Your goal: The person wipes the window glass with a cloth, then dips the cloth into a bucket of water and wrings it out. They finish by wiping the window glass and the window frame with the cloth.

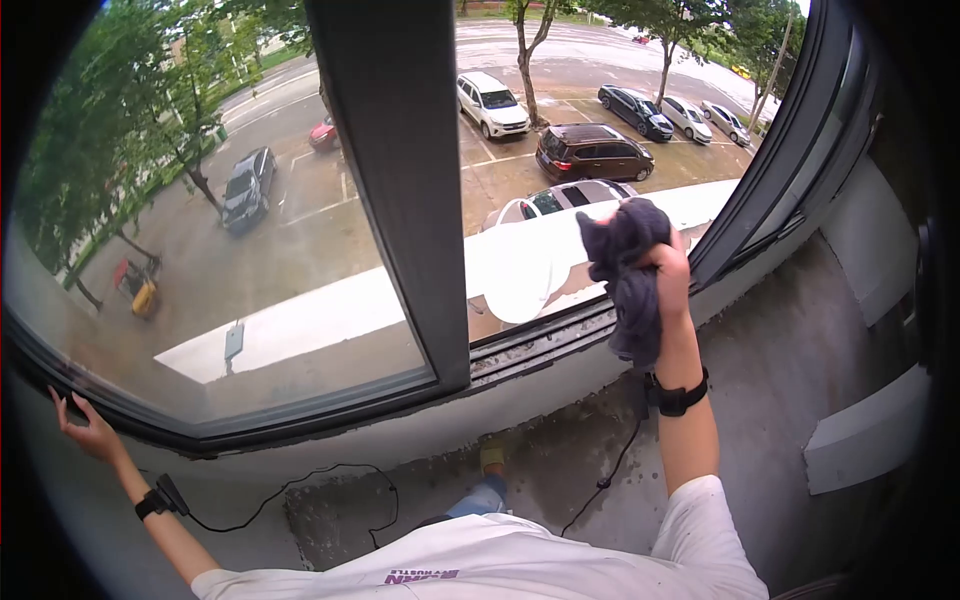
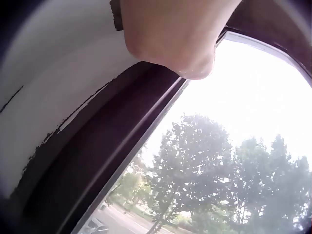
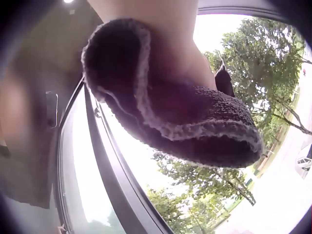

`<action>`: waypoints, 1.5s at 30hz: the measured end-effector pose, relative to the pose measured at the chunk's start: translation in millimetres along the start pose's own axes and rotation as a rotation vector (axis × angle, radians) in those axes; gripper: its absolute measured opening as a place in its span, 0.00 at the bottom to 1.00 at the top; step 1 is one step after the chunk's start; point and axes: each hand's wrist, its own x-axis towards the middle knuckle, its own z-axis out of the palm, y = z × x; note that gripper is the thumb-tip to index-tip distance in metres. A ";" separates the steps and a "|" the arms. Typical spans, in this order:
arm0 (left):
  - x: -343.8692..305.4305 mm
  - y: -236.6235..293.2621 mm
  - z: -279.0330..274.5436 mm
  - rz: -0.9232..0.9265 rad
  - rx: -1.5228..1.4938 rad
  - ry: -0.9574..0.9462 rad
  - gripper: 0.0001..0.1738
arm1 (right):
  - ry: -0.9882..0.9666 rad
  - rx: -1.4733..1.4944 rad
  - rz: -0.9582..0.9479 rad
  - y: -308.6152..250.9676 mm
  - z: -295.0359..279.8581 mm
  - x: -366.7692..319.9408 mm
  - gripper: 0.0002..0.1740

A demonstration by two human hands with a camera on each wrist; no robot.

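My right hand (image 1: pixel 673 275) grips a bunched dark purple-grey cloth (image 1: pixel 628 245), raised in front of the right-hand window opening. In the right wrist view the folded towelling cloth (image 3: pixel 209 117) hangs below the hand, its pale fuzzy edges showing. Over at the far left, my left hand (image 1: pixel 88 432) rests by the lower corner of the dark window frame (image 1: pixel 300 425), its fingers extended. The left wrist view shows part of that hand (image 2: pixel 170 39) against the frame edge, with its fingertips hidden. Glass (image 1: pixel 270 330) fills the left pane.
A thick dark upright (image 1: pixel 395 180) divides the window. Below the opening runs a dirty sill track (image 1: pixel 545 350). Outside are a white ledge (image 1: pixel 310 335), parked cars and trees. Black cables (image 1: pixel 330 467) trail from both wrist straps, and a pale block (image 1: pixel 868 430) stands at right.
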 end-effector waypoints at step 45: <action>-81.9 669.8 -78.6 -0.046 -0.731 -0.951 0.25 | -2.046 -1.332 0.040 138.0 32.6 190.2 0.31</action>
